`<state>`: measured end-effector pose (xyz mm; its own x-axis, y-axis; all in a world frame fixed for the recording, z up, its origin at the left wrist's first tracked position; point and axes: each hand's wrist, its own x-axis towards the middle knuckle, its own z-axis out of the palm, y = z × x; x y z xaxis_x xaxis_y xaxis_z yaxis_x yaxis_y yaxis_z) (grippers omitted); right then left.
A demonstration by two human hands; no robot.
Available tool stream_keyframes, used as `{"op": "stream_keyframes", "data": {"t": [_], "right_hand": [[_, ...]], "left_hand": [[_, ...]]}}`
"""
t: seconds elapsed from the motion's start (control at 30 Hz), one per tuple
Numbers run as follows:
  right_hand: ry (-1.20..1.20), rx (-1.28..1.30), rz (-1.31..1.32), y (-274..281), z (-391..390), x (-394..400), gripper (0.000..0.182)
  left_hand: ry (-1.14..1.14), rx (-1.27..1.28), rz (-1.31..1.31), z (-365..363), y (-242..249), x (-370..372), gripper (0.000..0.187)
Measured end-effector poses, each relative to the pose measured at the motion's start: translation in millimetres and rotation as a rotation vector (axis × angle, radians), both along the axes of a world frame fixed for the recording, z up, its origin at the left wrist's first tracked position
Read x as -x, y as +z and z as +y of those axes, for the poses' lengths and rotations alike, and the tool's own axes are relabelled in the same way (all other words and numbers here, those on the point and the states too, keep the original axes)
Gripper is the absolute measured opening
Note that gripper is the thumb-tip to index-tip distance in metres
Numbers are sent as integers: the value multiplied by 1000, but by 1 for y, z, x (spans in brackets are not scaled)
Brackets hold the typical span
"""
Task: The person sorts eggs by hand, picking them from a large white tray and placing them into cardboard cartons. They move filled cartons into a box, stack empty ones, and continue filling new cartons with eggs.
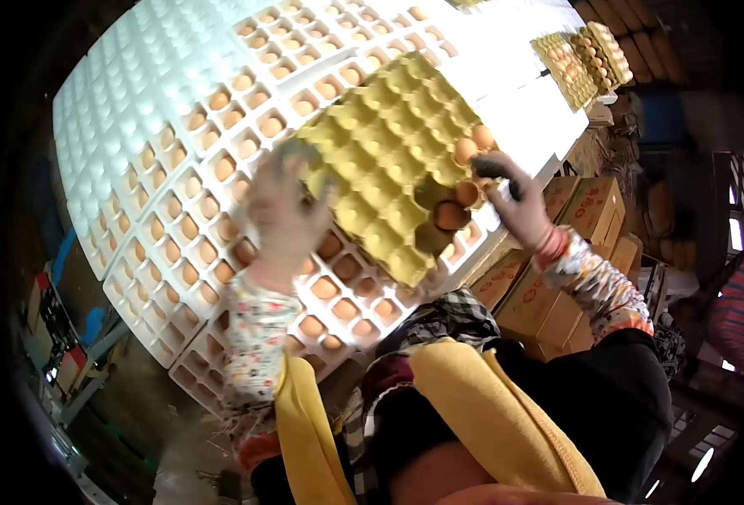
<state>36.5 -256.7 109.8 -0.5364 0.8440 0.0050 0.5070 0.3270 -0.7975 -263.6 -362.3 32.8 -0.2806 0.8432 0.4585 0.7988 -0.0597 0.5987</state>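
Note:
A yellow pulp egg tray [380,151] lies tilted over white moulded trays, most of its cups bare. Brown eggs [466,151] sit along its right side, and a darker egg [452,216] rests in shadow near its lower right. My right hand [519,198], with dark-covered fingertips, curves in at that right edge beside the eggs, its thumb and forefinger apart. My left hand [283,210] is smeared by motion at the tray's left edge, over the white egg trays; its finger positions do not show.
White moulded trays [174,337] with many brown eggs cover the table. Stacked yellow trays of eggs [565,67] stand at the far right. Cardboard boxes [549,295] are below the table's right edge. A metal frame [77,396] stands at lower left.

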Motion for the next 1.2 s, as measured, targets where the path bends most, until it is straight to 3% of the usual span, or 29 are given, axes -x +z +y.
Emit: {"op": "stream_keyframes", "data": {"t": [0.07,0.1,0.17,0.2,0.27,0.3,0.33,0.37,0.4,0.47,0.5,0.53,0.57,0.6,0.63,0.67,0.7,0.73,0.77,0.8,0.83,0.87,0.9,0.93,0.97,1.0,1.03,1.13,1.2], "right_hand": [[91,-218,-243,15,45,-50,49],[222,-279,-319,9,60,-67,52],[546,-404,-451,-18,86,-91,59],[547,-526,-448,-33,92,-94,55],[667,-482,-411,-40,115,-97,51],[695,-491,-287,-40,125,-100,48],[686,-226,-155,-37,130,-104,46],[513,55,-9,-34,130,-109,43],[337,330,131,-33,130,-112,41],[-10,923,690,-41,145,-112,30],[215,548,574,-66,163,-115,34],[418,162,457,-91,185,-113,38],[281,911,378,-73,199,-99,38],[388,656,-69,-16,180,-81,44],[536,141,-118,-21,171,-72,49],[656,-382,-156,-33,164,-67,53],[799,-443,-294,-42,168,-62,61],[800,-395,-226,-44,172,-65,63],[801,-344,-160,-46,178,-70,64],[802,-294,-96,-46,180,-68,65],[693,101,-195,-12,174,-74,66],[608,285,53,-21,176,-84,64],[547,595,247,-25,178,-91,63],[458,901,440,-26,177,-95,62],[499,962,388,-20,178,-95,59],[537,947,298,-22,175,-91,58],[686,565,132,-19,166,-85,55],[870,-495,-471,10,114,-53,45],[932,-712,-659,-4,100,-36,46]], "left_hand": [[-175,153,-8,32,36,-83,45],[-215,159,-8,56,35,-115,44],[-215,448,108,104,39,-161,54],[-276,650,103,123,38,-174,59],[-240,622,268,132,43,-189,57],[-184,580,132,127,48,-191,54],[-127,534,-6,118,55,-187,51],[-153,457,-750,110,51,-180,38],[10,277,-1201,103,52,-174,31],[55,152,-1415,84,62,-166,31],[145,393,-1336,79,72,-168,33],[78,859,-773,84,94,-179,40],[8,991,-260,85,95,-199,46],[-64,1085,259,85,92,-218,51],[-32,977,319,78,70,-226,56],[-5,950,220,77,73,-225,55],[16,918,128,77,77,-218,55],[30,886,36,74,80,-210,55],[110,761,-577,60,82,-202,56],[143,528,-912,45,75,-193,50],[131,429,-1104,30,77,-180,48],[118,316,-1299,18,76,-171,46],[89,236,-1292,15,72,-167,43],[133,534,-1157,14,84,-163,43],[76,688,-535,16,86,-169,49],[16,789,93,23,85,-181,55],[-63,999,370,35,90,-192,63],[-205,1127,517,50,87,-190,64],[-258,1027,526,39,78,-173,65]]}}
